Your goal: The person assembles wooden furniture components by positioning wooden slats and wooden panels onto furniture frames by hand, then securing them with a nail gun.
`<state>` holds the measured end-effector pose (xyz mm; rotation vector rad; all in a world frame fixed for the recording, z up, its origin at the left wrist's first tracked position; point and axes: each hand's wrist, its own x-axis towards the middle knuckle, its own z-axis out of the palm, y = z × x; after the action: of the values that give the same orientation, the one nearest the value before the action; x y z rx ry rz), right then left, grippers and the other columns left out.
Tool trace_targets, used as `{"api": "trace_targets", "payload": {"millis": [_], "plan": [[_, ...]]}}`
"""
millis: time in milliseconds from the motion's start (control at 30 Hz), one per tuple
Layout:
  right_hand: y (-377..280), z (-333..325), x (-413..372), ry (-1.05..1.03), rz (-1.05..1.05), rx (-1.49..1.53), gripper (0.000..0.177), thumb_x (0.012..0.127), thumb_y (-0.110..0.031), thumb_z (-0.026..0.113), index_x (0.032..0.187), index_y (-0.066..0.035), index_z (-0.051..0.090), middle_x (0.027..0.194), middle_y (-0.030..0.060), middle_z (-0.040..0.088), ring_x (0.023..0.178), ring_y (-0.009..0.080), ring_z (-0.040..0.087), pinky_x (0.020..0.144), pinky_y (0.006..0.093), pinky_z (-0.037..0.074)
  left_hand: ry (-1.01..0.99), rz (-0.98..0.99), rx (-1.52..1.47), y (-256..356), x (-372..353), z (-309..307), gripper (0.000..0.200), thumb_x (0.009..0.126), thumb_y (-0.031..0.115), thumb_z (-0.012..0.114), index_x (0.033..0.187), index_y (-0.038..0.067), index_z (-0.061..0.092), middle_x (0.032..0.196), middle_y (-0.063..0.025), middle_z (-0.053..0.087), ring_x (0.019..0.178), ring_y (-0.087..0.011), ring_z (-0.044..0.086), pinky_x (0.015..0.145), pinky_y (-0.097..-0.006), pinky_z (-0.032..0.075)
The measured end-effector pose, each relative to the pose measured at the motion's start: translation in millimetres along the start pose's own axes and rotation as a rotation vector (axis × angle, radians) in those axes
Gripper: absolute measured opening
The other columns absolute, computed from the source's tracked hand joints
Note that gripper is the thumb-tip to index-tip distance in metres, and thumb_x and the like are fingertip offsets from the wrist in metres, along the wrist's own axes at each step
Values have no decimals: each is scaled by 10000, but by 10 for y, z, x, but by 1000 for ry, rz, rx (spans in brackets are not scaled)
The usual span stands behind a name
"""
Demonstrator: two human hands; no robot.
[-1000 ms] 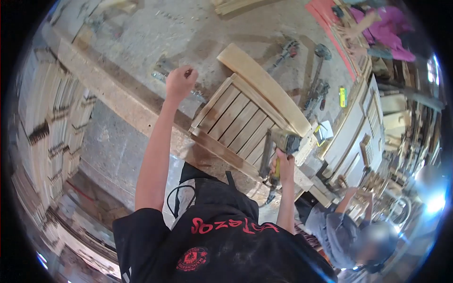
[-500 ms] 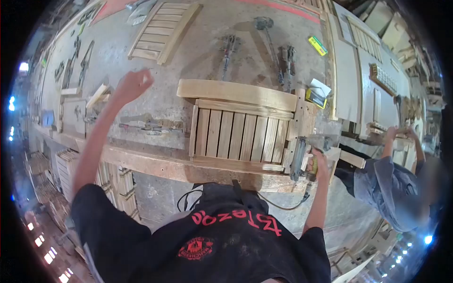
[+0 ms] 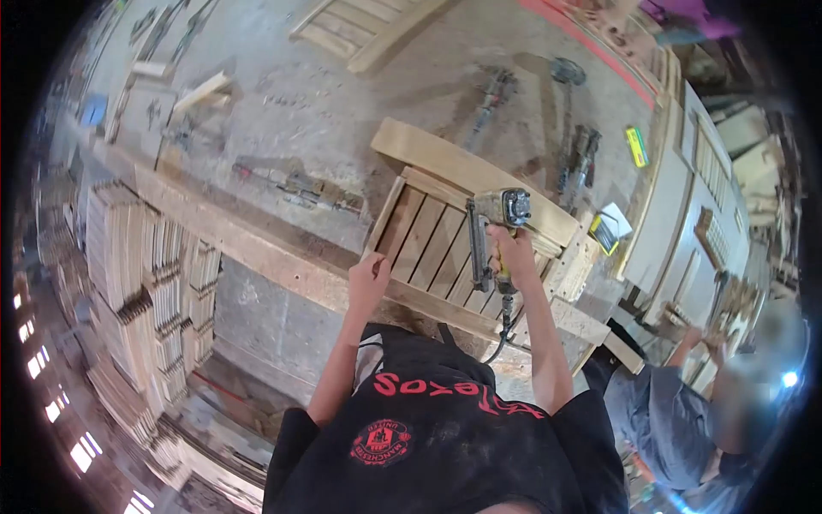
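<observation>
A slatted wooden frame (image 3: 419,236) lies on the workbench (image 3: 282,111), with a thick wooden board (image 3: 471,165) along its far side. My right hand (image 3: 512,255) is wrapped round the grip of a nail gun (image 3: 479,244), which is over the right half of the slats. A hose runs down from the tool. At the frame's near left corner is my left hand (image 3: 370,276), its fingers curled together; whether anything is between them is too small to tell.
Clamps (image 3: 492,101) lie beyond the board, and more metal tools (image 3: 321,190) to the left. Another slatted frame (image 3: 368,27) is at the back. Stacked slats (image 3: 137,248) stand at the lower left. A co-worker (image 3: 668,411) is at the right.
My right hand has lifted the nail gun from the frame's right end to over the slats. My left hand has come from the far left down to the frame's near left corner. The view has turned.
</observation>
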<state>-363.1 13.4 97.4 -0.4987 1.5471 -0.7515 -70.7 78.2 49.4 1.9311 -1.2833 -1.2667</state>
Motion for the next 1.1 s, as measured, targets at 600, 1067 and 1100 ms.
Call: {"api": "trace_targets", "payload": {"millis": [600,1067,1100], "plan": [[343,-159,-732,224,20,-16,218,872,-193,640,749,-40,547,508,0,449,362,121,425,361,292,342,166,180,69,60,664,-478,178,900,162,590,931,-1,655,707,-101,662,648,-164,654,609,-293,496],[912,-659,-1361,452,184,103,145,879,-176,636,920,-65,551,514,7,446,359,121,426,330,282,348,-94,-107,435,427,1375,1335,554,752,607,660,702,57,707,692,-116,681,704,-303,686,663,-420,537],[937,-633,-1281,502,179,86,149,882,-188,636,880,-60,560,519,5,455,364,117,435,335,280,352,-35,-71,460,404,1342,1363,551,748,606,665,693,59,707,689,-117,683,696,-310,684,655,-423,536]]}}
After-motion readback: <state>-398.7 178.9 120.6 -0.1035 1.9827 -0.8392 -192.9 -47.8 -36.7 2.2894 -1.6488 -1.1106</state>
